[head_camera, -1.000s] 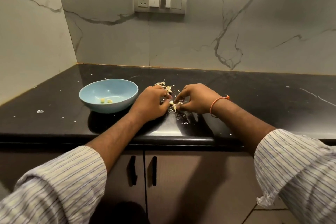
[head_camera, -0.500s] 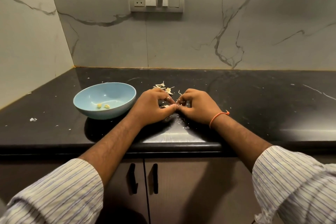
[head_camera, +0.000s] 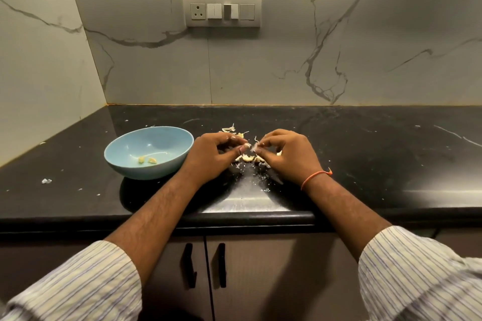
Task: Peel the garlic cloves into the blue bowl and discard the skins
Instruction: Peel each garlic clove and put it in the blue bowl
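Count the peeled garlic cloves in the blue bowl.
2. Both lie on the floor of the blue bowl, side by side: one clove to the left, the other clove just right of it.

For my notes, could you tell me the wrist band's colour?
Orange thin thread band on the right wrist; head view.

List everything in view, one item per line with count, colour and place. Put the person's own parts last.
blue bowl: one, light blue, on the counter left of the hands.
peeled cloves: two, pale yellow, in the bowl's bottom.
garlic clove: one, whitish, pinched between both hands' fingertips.
garlic pieces: a few, cream, on the counter under the hands.
skins: scattered scraps, off-white, behind and around the hands.
countertop: one, black.
switch panel: one, white, on the marble wall.
cabinet handles: two, black, below the counter.
wrist thread: one, orange, right wrist.
left hand: pinches the clove.
right hand: pinches the clove.
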A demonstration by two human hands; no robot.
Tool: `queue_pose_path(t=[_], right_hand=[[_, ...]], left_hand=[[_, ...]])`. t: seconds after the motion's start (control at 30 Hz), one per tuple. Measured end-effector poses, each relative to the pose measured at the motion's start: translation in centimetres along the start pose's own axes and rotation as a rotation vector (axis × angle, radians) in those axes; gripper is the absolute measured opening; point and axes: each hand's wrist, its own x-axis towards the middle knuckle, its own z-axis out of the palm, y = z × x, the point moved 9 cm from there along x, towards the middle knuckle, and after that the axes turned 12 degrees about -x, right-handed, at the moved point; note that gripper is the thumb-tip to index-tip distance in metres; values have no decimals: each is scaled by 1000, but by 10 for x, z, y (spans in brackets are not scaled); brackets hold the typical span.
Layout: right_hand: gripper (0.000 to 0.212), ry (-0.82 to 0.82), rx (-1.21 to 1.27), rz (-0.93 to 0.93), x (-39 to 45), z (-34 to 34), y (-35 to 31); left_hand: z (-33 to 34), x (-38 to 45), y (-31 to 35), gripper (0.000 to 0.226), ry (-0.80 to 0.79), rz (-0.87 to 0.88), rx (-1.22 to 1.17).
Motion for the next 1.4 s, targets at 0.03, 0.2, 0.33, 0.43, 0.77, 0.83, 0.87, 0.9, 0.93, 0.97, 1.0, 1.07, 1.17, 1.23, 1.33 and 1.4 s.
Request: queue_pose_path(t=[0.03,0.2,0.33,0.43,0.77,0.83,0.87,0.9,0.93,0.97,1.0,1.07,1.17,1.23,1.33,1.4], right_hand=[[22,-12,-2,-19,-1,1,-1],[24,-40,171,-59,-2,-1,-11],[22,-58,237,-44,-2,0,-10],[23,-69,349,-26,-3,0,-9],[23,-43,446,20,-2,-1,-3],[26,-49,463,20,-3,-1,-4],[26,-46,458,16,-3,-2,-5],[25,-39,443,9,-4,-3,-6],[25,-32,423,-2,-4,-4,-7],[25,-29,404,-15,-5,-4,-8],[25,-29,392,-27,-5,-5,-10],[27,-51,397,-30,-6,-5,-12],[28,-93,438,37,-5,-1,-7],[25,-121,453,82,-3,2,-3],[25,-165,447,83,-2,5,-6],[28,-170,421,71,-2,4,-11]], left_hand=[[0,0,0,19,-4,3,-16],[2,1,2,20,-36,13,-95],[3,1,4,17,-53,25,-66],[2,1,1,15,-51,16,-58],[5,-3,5,17,-86,1,-116],[4,-3,6,17,-82,4,-128],[5,-3,6,17,-87,-2,-139],[5,-4,6,18,-93,-9,-152],[5,-4,6,20,-99,-14,-161],[6,-4,6,21,-102,-15,-162],[5,-4,5,22,-100,-10,-151],[5,-3,5,20,-89,1,-114],[4,-2,7,19,-80,33,-69],[6,-2,9,19,-88,60,-39],[5,-1,10,17,-73,90,-3],[3,-1,9,17,-51,98,8]])
